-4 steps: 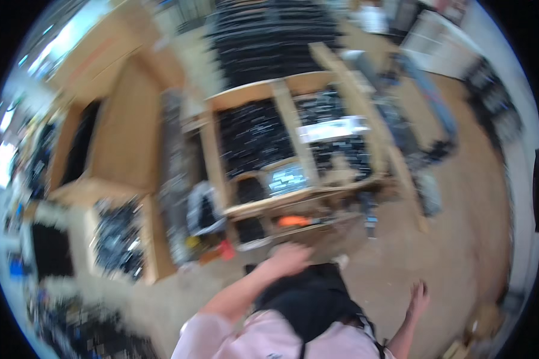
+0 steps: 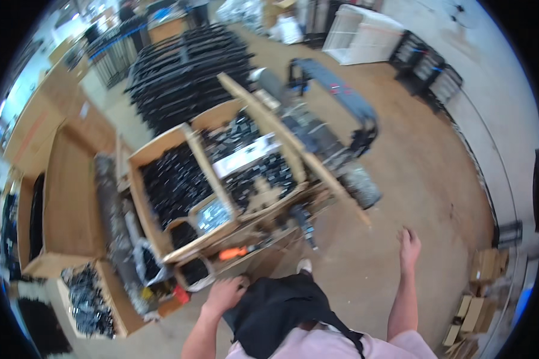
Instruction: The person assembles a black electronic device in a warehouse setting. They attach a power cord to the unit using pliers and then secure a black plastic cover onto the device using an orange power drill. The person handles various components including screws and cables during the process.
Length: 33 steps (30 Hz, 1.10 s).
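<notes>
Here the left hand hangs loosely curled near an orange tool by the wooden crate; the right hand hangs open, empty.

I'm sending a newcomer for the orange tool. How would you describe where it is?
Find the big wooden crate full of black parts. At its near edge, just beyond the left hand, lies the orange tool. It is the only bright orange thing among dark parts.

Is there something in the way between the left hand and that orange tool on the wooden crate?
Nothing visible blocks it. The left hand hangs open just below the crate's front edge, and the orange tool lies on that edge right above it, uncovered. The right hand is off to the side over bare floor.
</notes>
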Motion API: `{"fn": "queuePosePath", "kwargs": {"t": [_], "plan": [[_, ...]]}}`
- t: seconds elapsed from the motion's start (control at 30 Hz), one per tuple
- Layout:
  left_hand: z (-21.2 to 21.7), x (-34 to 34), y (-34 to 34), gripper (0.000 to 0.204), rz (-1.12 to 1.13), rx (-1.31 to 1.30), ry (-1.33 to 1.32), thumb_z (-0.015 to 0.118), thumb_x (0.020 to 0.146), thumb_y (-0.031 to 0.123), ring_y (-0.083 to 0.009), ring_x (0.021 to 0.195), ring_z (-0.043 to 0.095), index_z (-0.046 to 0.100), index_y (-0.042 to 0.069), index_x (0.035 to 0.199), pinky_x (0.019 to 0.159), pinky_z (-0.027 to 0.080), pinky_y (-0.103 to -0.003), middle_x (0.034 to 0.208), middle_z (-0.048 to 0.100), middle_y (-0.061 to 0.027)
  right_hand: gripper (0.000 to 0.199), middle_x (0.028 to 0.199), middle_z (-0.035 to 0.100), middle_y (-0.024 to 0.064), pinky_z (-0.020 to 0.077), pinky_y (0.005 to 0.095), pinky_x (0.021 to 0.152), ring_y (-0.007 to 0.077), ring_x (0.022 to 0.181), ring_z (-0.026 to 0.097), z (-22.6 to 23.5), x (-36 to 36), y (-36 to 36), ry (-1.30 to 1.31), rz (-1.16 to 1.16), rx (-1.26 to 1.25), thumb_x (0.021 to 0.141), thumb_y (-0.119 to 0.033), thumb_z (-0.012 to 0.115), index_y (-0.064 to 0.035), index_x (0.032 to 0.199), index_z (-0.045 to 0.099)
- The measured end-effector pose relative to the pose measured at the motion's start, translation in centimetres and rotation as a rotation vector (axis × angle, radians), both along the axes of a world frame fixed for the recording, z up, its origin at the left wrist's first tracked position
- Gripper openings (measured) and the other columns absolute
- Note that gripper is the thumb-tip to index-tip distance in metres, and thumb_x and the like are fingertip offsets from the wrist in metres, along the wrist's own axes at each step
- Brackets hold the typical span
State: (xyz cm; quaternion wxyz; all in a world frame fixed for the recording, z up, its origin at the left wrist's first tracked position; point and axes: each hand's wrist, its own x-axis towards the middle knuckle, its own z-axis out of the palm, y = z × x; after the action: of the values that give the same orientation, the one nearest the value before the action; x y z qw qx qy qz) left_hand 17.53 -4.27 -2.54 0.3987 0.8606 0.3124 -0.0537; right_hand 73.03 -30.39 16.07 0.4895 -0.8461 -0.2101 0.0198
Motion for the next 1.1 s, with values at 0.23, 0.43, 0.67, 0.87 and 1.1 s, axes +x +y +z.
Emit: {"fn": "queuePosePath", "kwargs": {"t": [0.23, 0.43, 0.67, 0.87, 1.1], "plan": [[2.8, 2.6, -1.7, 0.046, 0.366, 0.094, 0.121, 0.069, 0.099, 0.039, -0.0365, 0.118, 0.071, 0.069, 0.007, 0.133, 0.1, 0.056, -0.048, 0.123, 0.076, -0.0146, 0.042, 0.124, 0.076, 0.0205, 0.0564, 0.0381, 0.1, 0.0267, 0.112, 0.074, -8.5, 11.8, 17.6, -0.054, 0.24, -0.053, 0.104, -0.026, 0.063, 0.0032, 0.134, 0.069], [3.9, 5.9, -6.7, 0.047, 0.525, -0.06, 0.067, 0.068, 0.101, 0.035, -0.0362, 0.121, 0.07, 0.067, 0.005, 0.138, 0.103, 0.055, -0.045, 0.129, 0.074, -0.0201, 0.054, 0.128, 0.075, 0.0241, 0.0536, 0.0425, 0.105, 0.0346, 0.12, 0.072, -7.1, 19.7, 32.2, -0.051, 0.366, -0.116, 0.104, -0.039, 0.063, 0.0021, 0.138, 0.068], [6.2, 3.7, -11.4, 0.046, 0.706, 0.125, 0.186, 0.069, 0.102, 0.034, -0.0428, 0.12, 0.069, 0.067, 0.006, 0.138, 0.099, 0.056, -0.05, 0.127, 0.073, -0.026, 0.064, 0.139, 0.069, 0.0263, 0.0495, 0.048, 0.108, 0.0372, 0.13, 0.065, -8.5, 23.3, 41.2, 0.393, 0.486, -0.12, 0.105, -0.048, 0.063, 0.0076, 0.137, 0.066], [5.7, 5.6, -11.5, 0.046, 0.692, 0.111, 0.092, 0.068, 0.103, 0.034, -0.0435, 0.122, 0.068, 0.067, 0.005, 0.139, 0.101, 0.055, -0.049, 0.129, 0.072, -0.0254, 0.049, 0.08, 0.065, 0.0052, 0.0481, 0.0383, 0.066, 0.0181, 0.072, 0.058, -11.3, 28.7, 39.5, 0.271, 0.386, 0.085, 0.103, -0.048, 0.067, -0.0005, 0.094, 0.071], [6.2, 9.2, -6.3, 0.051, 0.483, 0.09, 0.23, 0.065, 0.103, 0.04, -0.0394, 0.125, 0.068, 0.065, 0.007, 0.142, 0.106, 0.053, -0.046, 0.133, 0.071, -0.0221, 0.05, 0.072, 0.057, 0.0014, 0.0383, 0.0375, 0.056, 0.0151, 0.061, 0.049, -10.4, 29.8, 29.0, 0.283, 0.29, 0.258, 0.101, -0.049, 0.069, -0.0028, 0.084, 0.064]]}}
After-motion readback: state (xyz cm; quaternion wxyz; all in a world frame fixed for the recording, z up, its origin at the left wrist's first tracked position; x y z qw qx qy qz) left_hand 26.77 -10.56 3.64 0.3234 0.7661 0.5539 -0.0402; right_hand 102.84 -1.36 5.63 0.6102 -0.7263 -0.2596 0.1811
